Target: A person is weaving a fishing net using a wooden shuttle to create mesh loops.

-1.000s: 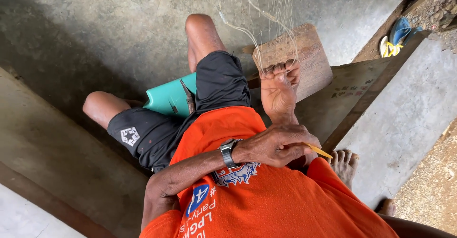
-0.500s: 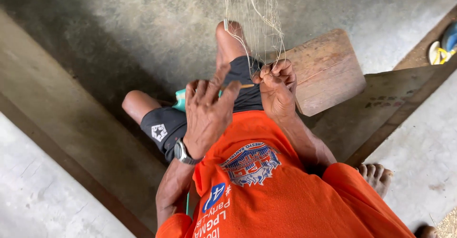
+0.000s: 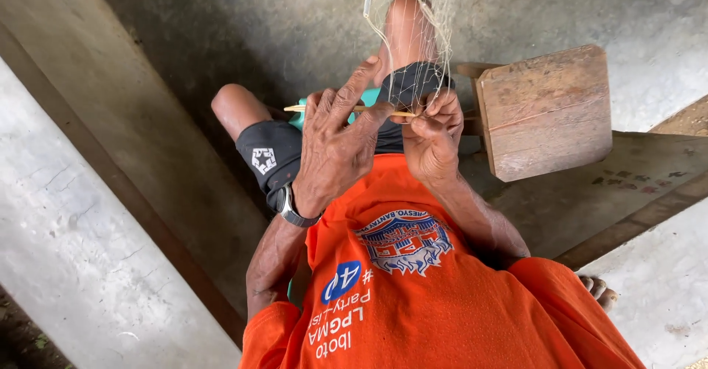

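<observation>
my left hand (image 3: 335,148) pinches a thin wooden needle (image 3: 346,109) while my right hand (image 3: 431,137) grips the fishing net (image 3: 413,15) taut.

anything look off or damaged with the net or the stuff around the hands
Nothing stands out. The fishing net hangs taut with no visible tear. The left hand pinches a thin wooden needle, level, and the right hand bunches the mesh. The wooden stool looks worn but whole.

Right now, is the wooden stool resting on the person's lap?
No, the wooden stool stands on the floor beside the person's knee, apart from the left hand and right hand working the net.
</observation>
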